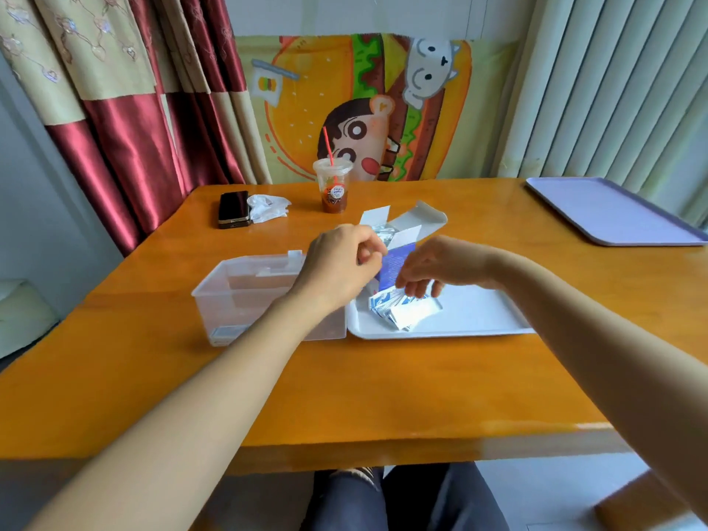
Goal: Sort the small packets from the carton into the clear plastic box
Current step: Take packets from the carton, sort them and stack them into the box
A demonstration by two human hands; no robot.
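Observation:
A blue and white carton (398,258) stands open on the far edge of a white tray (479,320), its flaps up and silvery packets showing in its mouth. My left hand (341,262) is at the carton's left side, fingers curled near the opening; what they grip is hidden. My right hand (433,270) reaches down and pinches a fanned bunch of small blue-and-white packets (402,310) lying on the tray. The clear plastic box (237,297) sits just left of the tray, lid off, partly behind my left forearm.
On the orange wooden table stand a plastic cup (332,185) with a red straw, a black phone (233,208) and crumpled white wrapping (268,206) at the back left. A lilac tray (609,210) lies at the far right. My knees show below the table's front edge.

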